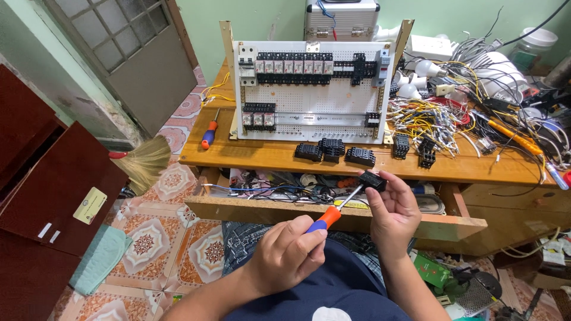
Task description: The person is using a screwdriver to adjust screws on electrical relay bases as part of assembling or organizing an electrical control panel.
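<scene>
Seen from above, a seated person works over an open wooden drawer [333, 220] full of loose wires. Nearest the viewer, the left hand [285, 252] has its fingers wrapped tight around the orange-and-blue handle of a screwdriver [334, 211]. Its long axis runs diagonally, from the handle at lower left to the tip at upper right. The tip meets a small black relay socket [373, 180], which the right hand [392, 211] pinches between thumb and fingertips, just above the drawer's front edge.

To do this well, it seems best to keep the shaft in line with the screw, press lightly, and hold the socket steady so the tip does not slip.

Farther off, on the wooden workbench [250, 151], lie several more black sockets [333, 148] and a second screwdriver [209, 134]. Behind them stands a white perforated panel [312, 89] carrying rows of relays. A tangle of coloured wires [440, 119] spreads across the bench's right side.
</scene>
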